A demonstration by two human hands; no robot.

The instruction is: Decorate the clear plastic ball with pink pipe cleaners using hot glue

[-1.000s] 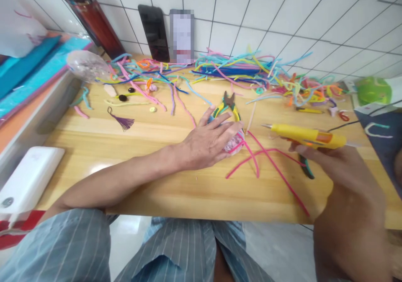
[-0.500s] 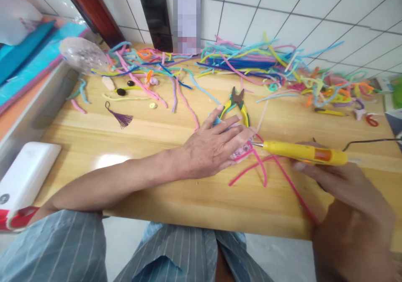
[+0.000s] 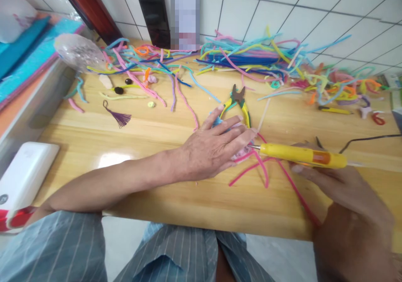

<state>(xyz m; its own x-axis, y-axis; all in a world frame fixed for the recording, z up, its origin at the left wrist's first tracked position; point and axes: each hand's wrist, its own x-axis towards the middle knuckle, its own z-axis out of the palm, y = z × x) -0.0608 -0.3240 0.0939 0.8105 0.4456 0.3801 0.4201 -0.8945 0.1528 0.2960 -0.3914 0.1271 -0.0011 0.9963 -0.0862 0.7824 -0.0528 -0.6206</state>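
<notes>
My left hand [image 3: 207,148] lies flat with fingers spread, pressing over a small pale pink and blue fuzzy piece [image 3: 243,151] that it mostly covers. In my right hand [image 3: 333,185] is a yellow hot glue pen [image 3: 298,153]. Its metal tip touches or nearly touches the fuzzy piece beside my left fingertips; I cannot tell which. Bright pink pipe cleaners [image 3: 248,172] stick out from under that piece, and one long strand runs toward my right wrist. Just beyond my left fingers, yellow-green cutting pliers [image 3: 238,99] rest with jaws apart.
Many coloured pipe cleaners [image 3: 245,62] are heaped along the tiled wall. A purple tassel [image 3: 118,116] and black pompoms [image 3: 118,90] lie at left. Two phones lean on the wall, one black [image 3: 153,14]. A white power bank [image 3: 29,171] sits left; a black cord [image 3: 367,139] runs right.
The glue pen has shifted very slightly left, its tip still at the fuzzy piece. My left hand stays in place. The view has tilted slightly.
</notes>
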